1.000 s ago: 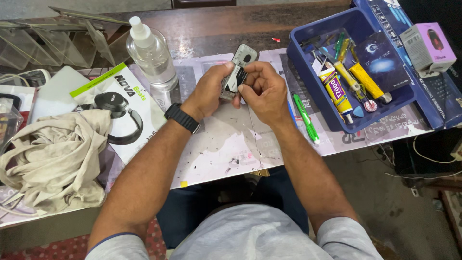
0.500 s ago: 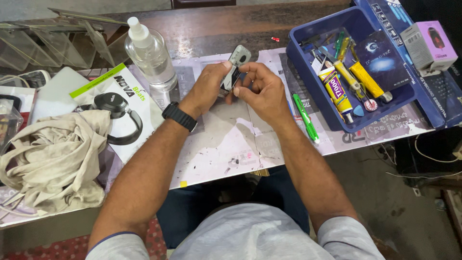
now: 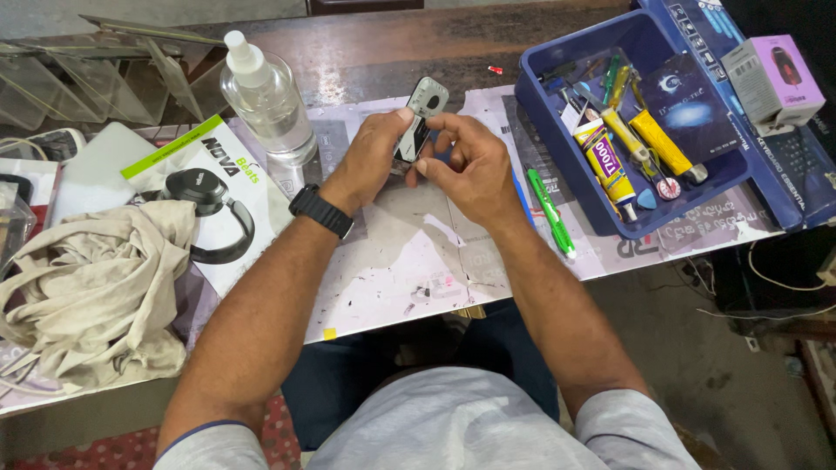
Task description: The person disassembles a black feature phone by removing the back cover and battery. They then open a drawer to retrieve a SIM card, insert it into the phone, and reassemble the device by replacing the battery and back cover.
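Both hands meet over the middle of the paper-covered counter (image 3: 392,270). Left hand (image 3: 370,161) holds a small grey phone (image 3: 420,117) upright, thumb and fingers pinched on its lower half; the upper half with its round camera hole stands clear above the fingertips. Right hand (image 3: 470,165) is closed against the phone's right edge, fingertips pressed together there; whether they pinch a small tool or part I cannot tell.

Change since half a second ago: slight. The phone has tipped a little more upright and the right fingers have shifted along the edge; both grips stay on. Judgement: work on the phone's edge or back cover is in hand, not finished.

Around: clear spray bottle (image 3: 266,96) far left, green pen (image 3: 550,209) just right of the right hand, blue tray (image 3: 540,96) of glue tubes far right, beige cloth (image 3: 96,287) near left
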